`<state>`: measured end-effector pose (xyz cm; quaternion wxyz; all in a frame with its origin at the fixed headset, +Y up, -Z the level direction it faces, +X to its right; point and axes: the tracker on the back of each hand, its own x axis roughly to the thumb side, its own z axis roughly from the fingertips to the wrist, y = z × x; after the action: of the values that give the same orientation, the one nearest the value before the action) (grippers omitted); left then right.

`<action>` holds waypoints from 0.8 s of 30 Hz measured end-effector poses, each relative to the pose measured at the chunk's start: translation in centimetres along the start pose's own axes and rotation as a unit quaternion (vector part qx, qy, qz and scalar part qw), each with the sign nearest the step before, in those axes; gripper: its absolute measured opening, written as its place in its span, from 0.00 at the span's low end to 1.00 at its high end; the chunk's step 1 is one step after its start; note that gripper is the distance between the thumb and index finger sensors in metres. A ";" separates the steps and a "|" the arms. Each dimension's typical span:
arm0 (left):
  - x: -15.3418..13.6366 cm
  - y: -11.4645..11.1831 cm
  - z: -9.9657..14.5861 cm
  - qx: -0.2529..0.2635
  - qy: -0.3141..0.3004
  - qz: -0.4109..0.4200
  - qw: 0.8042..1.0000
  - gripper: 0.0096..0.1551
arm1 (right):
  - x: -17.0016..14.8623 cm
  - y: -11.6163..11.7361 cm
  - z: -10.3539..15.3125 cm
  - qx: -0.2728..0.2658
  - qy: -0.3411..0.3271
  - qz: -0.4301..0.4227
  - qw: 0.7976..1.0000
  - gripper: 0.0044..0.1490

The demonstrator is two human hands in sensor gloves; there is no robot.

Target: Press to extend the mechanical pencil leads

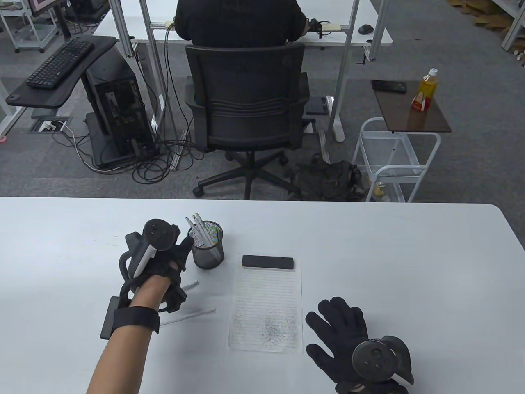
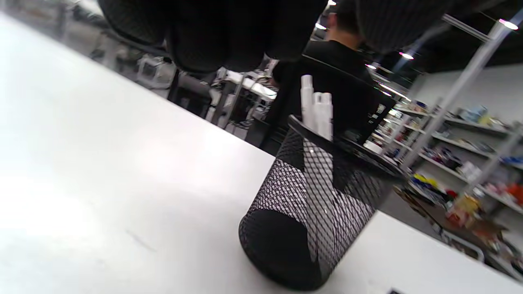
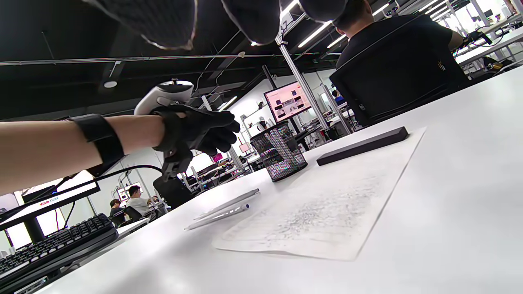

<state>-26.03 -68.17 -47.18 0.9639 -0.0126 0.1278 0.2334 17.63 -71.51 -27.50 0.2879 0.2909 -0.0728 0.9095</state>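
Observation:
A black mesh pen cup (image 1: 208, 247) stands on the white table (image 1: 410, 254) with three white mechanical pencils (image 1: 197, 225) upright in it. It also shows in the left wrist view (image 2: 310, 212) with the pencils (image 2: 316, 106). Two more pencils lie on the table, one (image 1: 189, 286) partly under my left hand and one (image 1: 189, 315) nearer me. My left hand (image 1: 182, 252) hovers above the table just left of the cup, fingers loosely curled, holding nothing. My right hand (image 1: 334, 324) rests flat on the table, fingers spread, right of the paper.
A lined paper sheet (image 1: 266, 305) covered in pencil marks lies mid-table with a black bar (image 1: 268, 262) across its top. A keyboard (image 3: 53, 245) sits off to the left. Beyond the far table edge a person sits in an office chair (image 1: 246, 111).

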 end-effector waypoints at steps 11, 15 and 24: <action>-0.7 -2.7 -4.8 -0.027 0.066 0.132 0.989 0.44 | -0.5 -0.2 0.0 0.002 0.010 0.001 1.000 0.44; -0.5 -3.4 -5.5 -0.026 0.070 0.167 0.983 0.42 | -0.7 -0.2 0.0 0.005 0.014 0.003 1.000 0.43; -0.3 -4.0 -6.3 -0.022 0.101 0.187 0.977 0.31 | -0.9 -0.3 0.0 0.001 0.016 0.006 1.000 0.44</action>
<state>-25.99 -72.41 -53.36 0.8847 -0.0334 0.2192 0.4101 18.40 -71.64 -27.98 0.2837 0.2765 -0.0694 0.9156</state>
